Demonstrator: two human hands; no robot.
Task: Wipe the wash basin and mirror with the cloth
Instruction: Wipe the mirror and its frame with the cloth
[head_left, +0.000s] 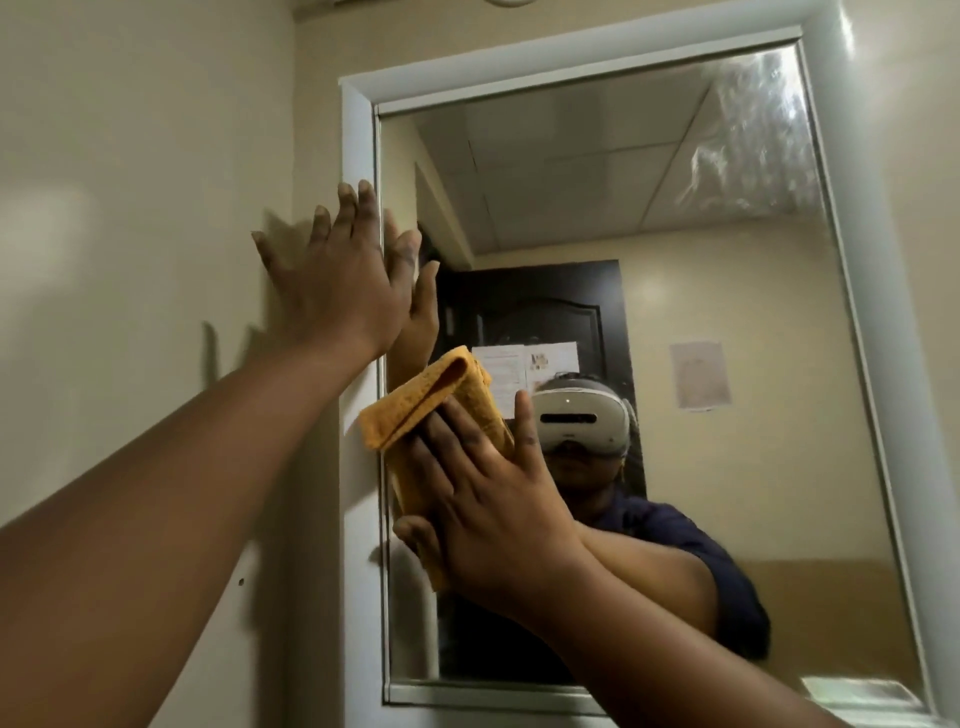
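A: Mirror (675, 322) filled most of the head view, didn't it? What about its surround?

B: It did. A white frame (358, 135) ran round it, set into a cream wall (145, 130). The glass looked smeared and streaky toward one o'clock, up near the top corner.

A: And the cloth?

B: The cloth (421, 415), orange-yellow and folded, lay flat against the glass at about seven o'clock from the middle of the mirror, right beside the frame's left upright. One folded edge stood up and lapped over that upright.

A: Which hand had it?

B: The right hand (483, 499). Its fingers were spread and pressed flat on top of the cloth, thumb tucked beneath the lower edge, so the cloth was pinned between palm and glass.

A: The other one?

B: The left hand (337, 280) was empty, fingers splayed wide, planted flat where the wall meets the frame, at roughly nine o'clock from the mirror's centre, above the cloth. Its fingertips reached the frame's left upright.

A: Anything in the reflection?

B: A person wearing a white headset (582, 421) and a dark top, a dark door (545, 312) behind with papers stuck on it, and ceiling panels above.
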